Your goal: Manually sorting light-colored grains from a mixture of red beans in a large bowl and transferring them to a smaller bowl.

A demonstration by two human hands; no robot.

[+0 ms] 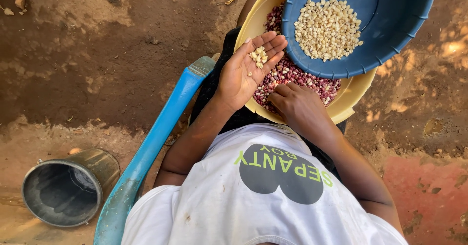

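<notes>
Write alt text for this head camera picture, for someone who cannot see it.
Seen from above, a seated person's left hand cups pale maize kernels while the right hand picks among speckled red beans in a yellow basin. A blue bowl of maize rests on it; a metal bucket lies nearby.

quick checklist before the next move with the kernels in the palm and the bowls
1. Left hand palm up, cupped under the kernels: ok.
2. Palm over the yellow bowl, so strays fall inside: ok.
3. Blue bowl of corn resting tilted on the yellow bowl's rim, steadiness: cannot tell.
4. Right hand down in the beans, whether it holds anything: cannot tell.
5. Corn in the blue bowl free of red beans: ok from what shows.
6. Metal can on the ground beside the blue chair arm, apart from both hands: ok.
</notes>
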